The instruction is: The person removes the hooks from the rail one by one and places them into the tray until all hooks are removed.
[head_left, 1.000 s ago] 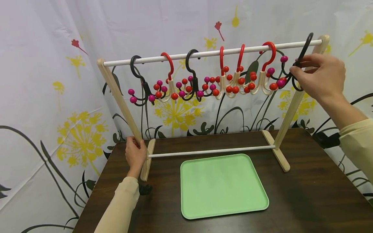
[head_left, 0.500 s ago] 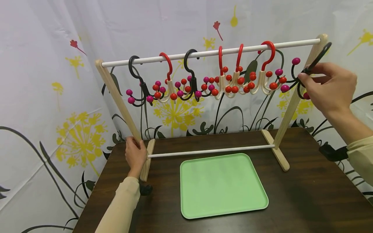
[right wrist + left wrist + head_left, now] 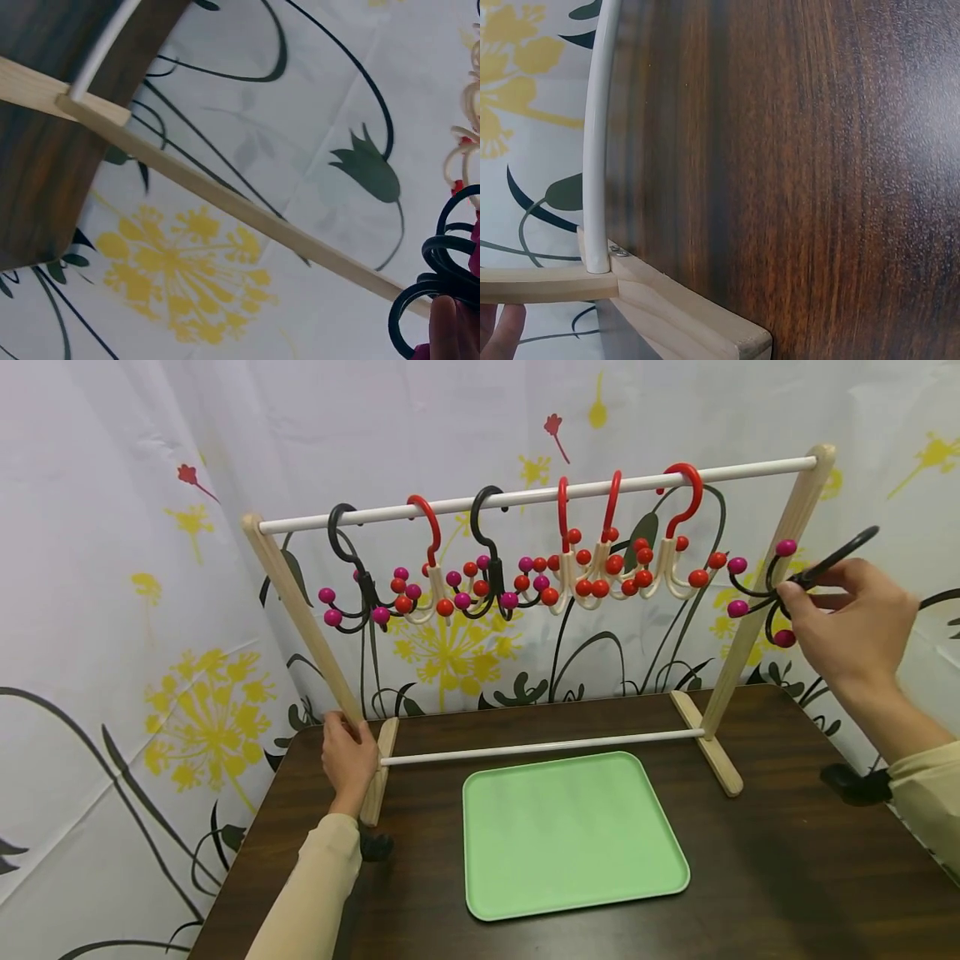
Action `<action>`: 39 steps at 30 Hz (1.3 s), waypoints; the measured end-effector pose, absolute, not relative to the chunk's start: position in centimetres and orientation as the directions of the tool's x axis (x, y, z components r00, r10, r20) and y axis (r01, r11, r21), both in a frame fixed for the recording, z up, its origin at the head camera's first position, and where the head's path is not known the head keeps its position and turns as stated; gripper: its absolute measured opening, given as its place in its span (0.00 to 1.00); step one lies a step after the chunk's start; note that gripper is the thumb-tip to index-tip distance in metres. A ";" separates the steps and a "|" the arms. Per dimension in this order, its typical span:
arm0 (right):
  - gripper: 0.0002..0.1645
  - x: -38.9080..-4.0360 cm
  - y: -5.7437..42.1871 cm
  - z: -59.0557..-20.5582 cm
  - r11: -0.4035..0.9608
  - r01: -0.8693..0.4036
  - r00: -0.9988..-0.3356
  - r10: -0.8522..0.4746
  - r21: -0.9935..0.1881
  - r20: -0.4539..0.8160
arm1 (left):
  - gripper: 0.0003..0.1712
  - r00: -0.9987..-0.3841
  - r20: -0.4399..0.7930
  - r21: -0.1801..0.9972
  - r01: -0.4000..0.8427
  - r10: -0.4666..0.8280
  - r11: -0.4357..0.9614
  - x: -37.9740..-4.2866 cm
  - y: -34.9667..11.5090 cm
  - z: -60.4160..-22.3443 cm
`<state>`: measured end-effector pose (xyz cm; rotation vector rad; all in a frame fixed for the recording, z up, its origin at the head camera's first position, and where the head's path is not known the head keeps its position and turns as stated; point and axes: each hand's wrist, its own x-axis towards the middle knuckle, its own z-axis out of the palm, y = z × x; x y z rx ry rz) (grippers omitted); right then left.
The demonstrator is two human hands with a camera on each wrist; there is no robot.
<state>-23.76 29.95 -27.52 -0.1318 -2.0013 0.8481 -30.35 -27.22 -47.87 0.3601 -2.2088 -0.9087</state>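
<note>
My right hand (image 3: pixel 858 627) pinches a black multi-prong hanger (image 3: pixel 808 578) tipped with magenta balls, tilted with its hook toward the upper right. It is off the rail, in front of the rack's right post (image 3: pixel 767 602). In the right wrist view the hanger's black loops (image 3: pixel 442 259) show beside a fingertip. Down at the rack's left post (image 3: pixel 311 627), my left hand (image 3: pixel 350 758) grips the wood near its foot. From the white rail (image 3: pixel 525 498) hang several hangers, some black with magenta balls (image 3: pixel 365 589), others cream with red hooks and red balls (image 3: pixel 666 568).
A pale green tray (image 3: pixel 573 835) lies on the dark wooden table (image 3: pixel 795 852), in front of the rack's white lower bar (image 3: pixel 540 747). The rack's right foot (image 3: pixel 708 747) stands on the table. A flower-patterned curtain (image 3: pixel 187 827) is behind.
My right hand has carried the black hanger away from the rail, rightward and down, tilting it further. The left hand has stayed on the post.
</note>
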 end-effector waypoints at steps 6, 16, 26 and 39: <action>0.19 -23.1 29.8 -31.4 0.790 -0.243 -0.660 0.291 -0.563 0.692 | 0.15 -0.711 0.505 0.705 0.012 -0.490 0.709 -30.3 -27.3 -47.9; 0.16 -22.3 26.2 -39.5 0.826 -0.237 -0.846 0.083 -0.511 0.527 | 0.14 -0.718 0.496 0.702 0.002 -0.487 0.712 -29.9 -27.3 -47.9; 0.11 -22.0 22.3 -45.9 0.791 -0.264 -0.911 -0.017 -0.552 0.412 | 0.14 -0.726 0.508 0.682 0.010 -0.464 0.732 -30.2 -26.8 -48.0; 0.12 -22.6 20.2 -48.2 0.822 -0.242 -0.937 -0.061 -0.516 0.343 | 0.13 -0.718 0.504 0.695 0.008 -0.480 0.719 -30.1 -27.0 -47.6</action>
